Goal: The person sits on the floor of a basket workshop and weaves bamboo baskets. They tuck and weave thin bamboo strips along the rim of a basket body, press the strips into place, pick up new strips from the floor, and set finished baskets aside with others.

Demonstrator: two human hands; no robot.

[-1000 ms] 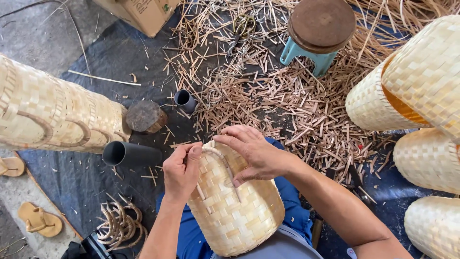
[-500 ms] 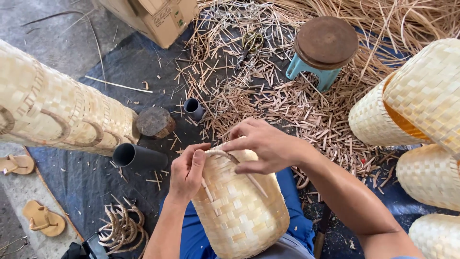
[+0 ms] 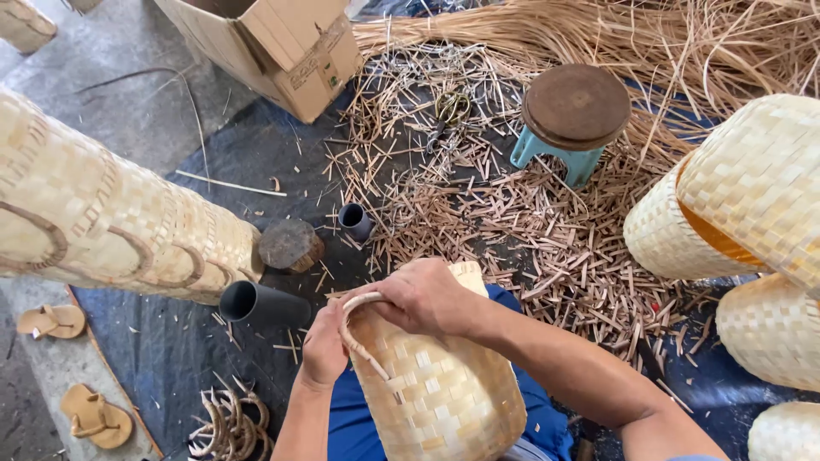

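A pale woven bamboo basket [image 3: 440, 397] rests on my lap, its rim pointing away from me. My right hand [image 3: 423, 299] lies over the rim and pinches the top of a curved cane handle [image 3: 357, 337] that arcs down the basket's left side. My left hand [image 3: 325, 346] presses against the basket's left side, fingers around the same handle. Both hands touch the basket. The inside of the basket is hidden.
A long stack of nested baskets [image 3: 111, 218] lies at left. More woven baskets [image 3: 752, 196] pile up at right. Bamboo offcuts [image 3: 530, 222] litter the dark mat near a blue stool [image 3: 572, 115], black pipes [image 3: 260, 303], a wood block [image 3: 290, 245], a cardboard box [image 3: 273, 47], coiled handles [image 3: 226, 423] and sandals [image 3: 73, 367].
The view has tilted up and the basket sits lower in frame. My right hand has closed down over the rim onto the handle, and my left hand has slid lower along the basket's side.
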